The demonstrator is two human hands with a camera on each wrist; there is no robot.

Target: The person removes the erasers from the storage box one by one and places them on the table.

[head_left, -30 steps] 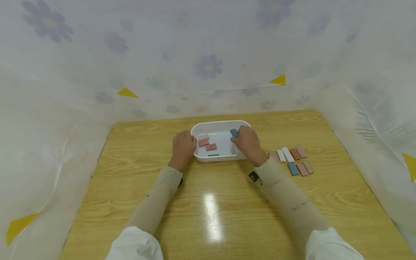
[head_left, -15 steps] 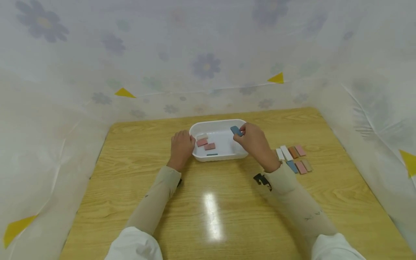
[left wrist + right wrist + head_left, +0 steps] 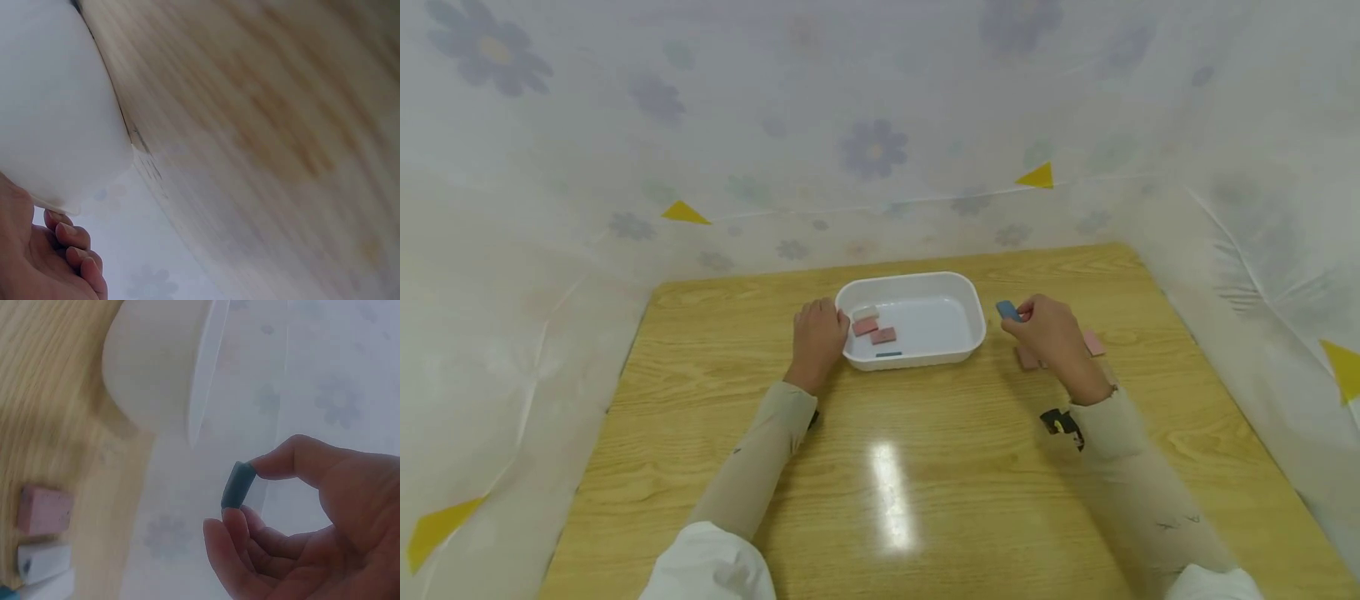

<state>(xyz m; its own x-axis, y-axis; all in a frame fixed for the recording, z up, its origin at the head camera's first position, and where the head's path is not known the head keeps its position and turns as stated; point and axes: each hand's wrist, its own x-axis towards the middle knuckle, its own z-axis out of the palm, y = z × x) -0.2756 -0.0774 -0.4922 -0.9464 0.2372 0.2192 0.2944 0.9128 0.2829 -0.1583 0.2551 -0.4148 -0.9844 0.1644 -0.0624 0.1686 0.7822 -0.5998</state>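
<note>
My right hand (image 3: 1054, 337) pinches a small blue rectangular block (image 3: 1008, 311), eraser-like in shape, above the table to the right of a white tray (image 3: 917, 361). The right wrist view shows this blue block (image 3: 238, 485) between thumb and fingertips, clear of the tray's outer wall (image 3: 156, 356). At the tray's left end, my left hand (image 3: 818, 337) grips the rim; its fingers (image 3: 74, 236) are curled in the left wrist view. Inside the tray lie pink blocks (image 3: 883, 335), a whitish block (image 3: 866, 313) and a thin blue-green piece (image 3: 889, 354).
Under and beside my right hand, loose blocks lie on the wooden table (image 3: 820, 500): a pink block (image 3: 1093, 342) shows past the wrist, others are mostly hidden. A pink block (image 3: 45, 511) and white blocks (image 3: 45, 559) show in the right wrist view. Floral sheeting (image 3: 880, 225) encloses the table.
My right hand has moved right, out of the tray, carrying the blue block, and now covers most of the loose blocks. My left hand has stayed on the tray's left end.
</note>
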